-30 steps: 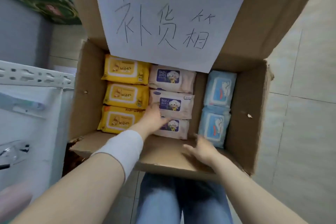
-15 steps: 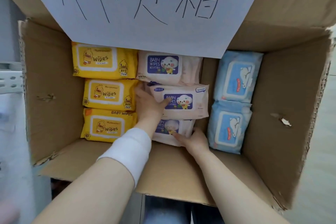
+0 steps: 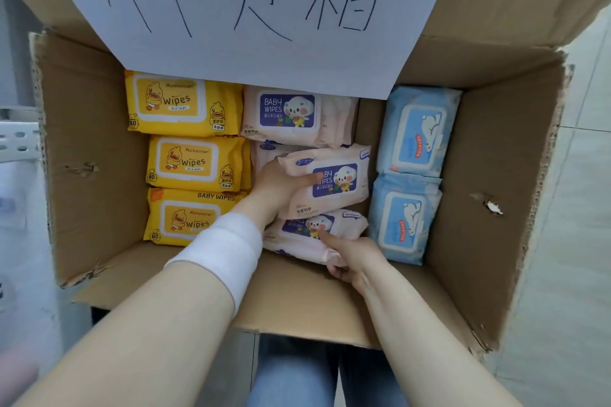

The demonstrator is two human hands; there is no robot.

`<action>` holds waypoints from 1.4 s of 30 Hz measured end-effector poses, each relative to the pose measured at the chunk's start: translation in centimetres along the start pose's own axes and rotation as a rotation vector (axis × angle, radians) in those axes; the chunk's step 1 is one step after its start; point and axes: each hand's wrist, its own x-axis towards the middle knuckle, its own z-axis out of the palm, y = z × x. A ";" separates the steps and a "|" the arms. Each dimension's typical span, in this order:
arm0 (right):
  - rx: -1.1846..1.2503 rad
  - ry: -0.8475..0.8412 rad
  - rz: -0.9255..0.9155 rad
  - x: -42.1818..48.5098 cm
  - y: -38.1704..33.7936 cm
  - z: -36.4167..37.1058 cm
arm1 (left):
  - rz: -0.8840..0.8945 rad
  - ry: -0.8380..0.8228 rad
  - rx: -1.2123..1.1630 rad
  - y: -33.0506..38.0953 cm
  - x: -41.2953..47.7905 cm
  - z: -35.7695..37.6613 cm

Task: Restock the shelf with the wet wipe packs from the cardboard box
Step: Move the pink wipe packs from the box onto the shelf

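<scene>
Head view: left hand (image 3: 281, 190) round soft pink pack (image 3: 337, 180) in cardboard box (image 3: 92, 155)

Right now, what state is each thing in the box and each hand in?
Cardboard box: open, flaps up.
Middle pink pack: tilted, gripped by left hand.
Near pink pack: pinched by right hand.
Far pink pack: label-up, untouched.
Yellow packs: label-up, untouched.
Blue packs: label-up, untouched.

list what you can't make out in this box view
All in the head view:
- Shelf: only a blurred rail at the left edge.
- Paper sign: writing cut off by the top edge.
- Near pink baby wipes pack: label half covered by the middle pink baby wipes pack and right hand.
- Left hand: fingers hidden under the middle pack.
- Lower layers in the cardboard box: hidden by top packs.
</scene>
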 end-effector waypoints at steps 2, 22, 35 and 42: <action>0.017 0.026 -0.019 -1.5 0.5 -1.7 | 0.017 0.005 -0.011 0.2 -1.6 -0.2; -0.363 -0.251 -0.747 -30.2 6.1 -5.7 | 0.482 0.534 -0.881 -4.3 -39.5 -19.9; -0.830 -0.792 -1.067 -51.7 18.4 11.4 | 0.710 1.171 -1.162 -21.1 -68.2 -31.8; -0.989 -0.965 -1.063 -56.0 30.6 25.6 | 0.619 1.477 -1.274 -37.6 -75.9 -37.5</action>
